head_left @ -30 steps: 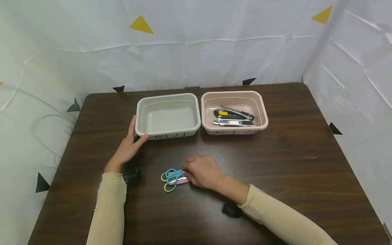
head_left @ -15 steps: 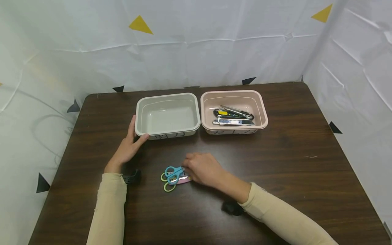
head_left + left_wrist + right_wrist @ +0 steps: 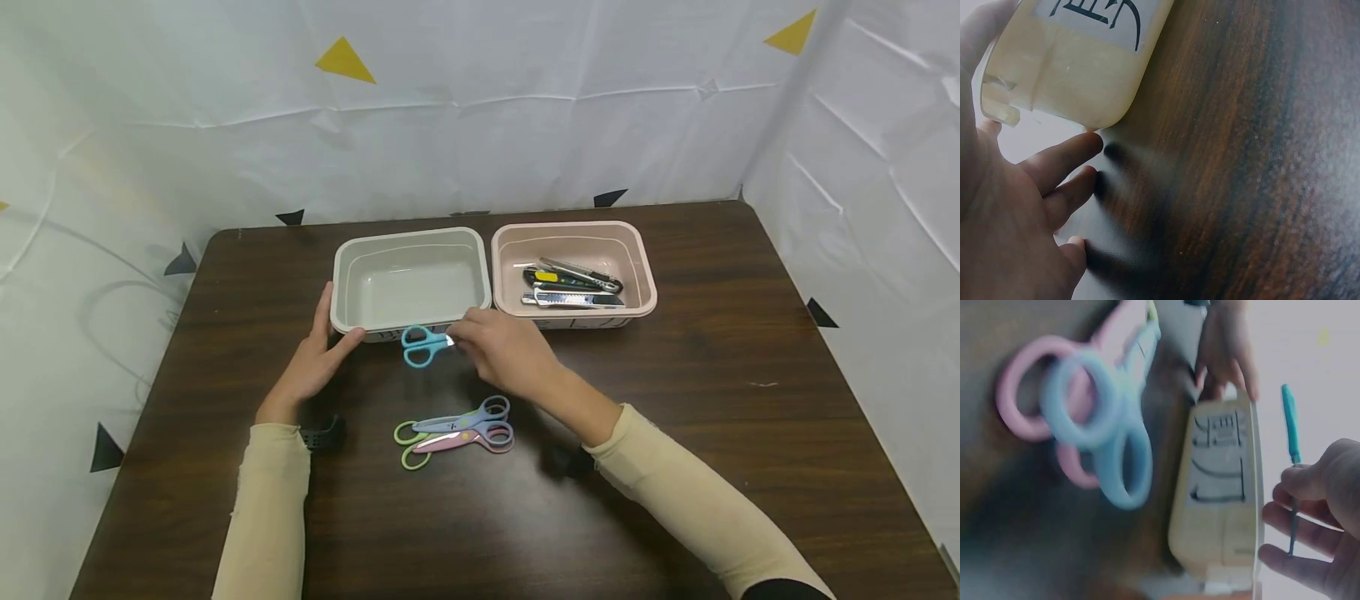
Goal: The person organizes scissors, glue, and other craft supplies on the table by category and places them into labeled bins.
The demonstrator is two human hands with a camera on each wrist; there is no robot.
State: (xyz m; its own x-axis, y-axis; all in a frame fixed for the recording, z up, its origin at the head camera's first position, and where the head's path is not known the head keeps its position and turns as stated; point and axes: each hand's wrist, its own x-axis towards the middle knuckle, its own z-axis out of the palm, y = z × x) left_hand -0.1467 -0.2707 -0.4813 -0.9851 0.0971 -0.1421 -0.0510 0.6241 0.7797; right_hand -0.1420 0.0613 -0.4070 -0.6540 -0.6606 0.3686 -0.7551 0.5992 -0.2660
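In the head view, my right hand (image 3: 506, 354) pinches teal-handled scissors (image 3: 437, 341) by the blade end, handles pointing left. They are held in the air at the front wall of a grey-white bin (image 3: 390, 287). The right wrist view shows the thumb and fingers around the thin blades. My left hand (image 3: 311, 362) rests spread at that bin's front left corner, thumb on the rim and fingers along the side. Below, on the table, lie overlapping periwinkle scissors (image 3: 450, 423), pink scissors (image 3: 450, 442) and green-handled scissors (image 3: 412, 468), whose blades are mostly hidden.
A pink bin (image 3: 517, 250) stands right beside the grey-white one and holds several utility knives (image 3: 573, 299). Both bins carry handwritten labels in front. The dark wooden table (image 3: 712, 400) is enclosed by white sheeting (image 3: 450, 158) at the back and sides.
My right hand has lifted the teal scissors off the pile and carried them up toward the grey-white bin. The periwinkle and pink scissors are now uncovered. My left hand has stayed put.
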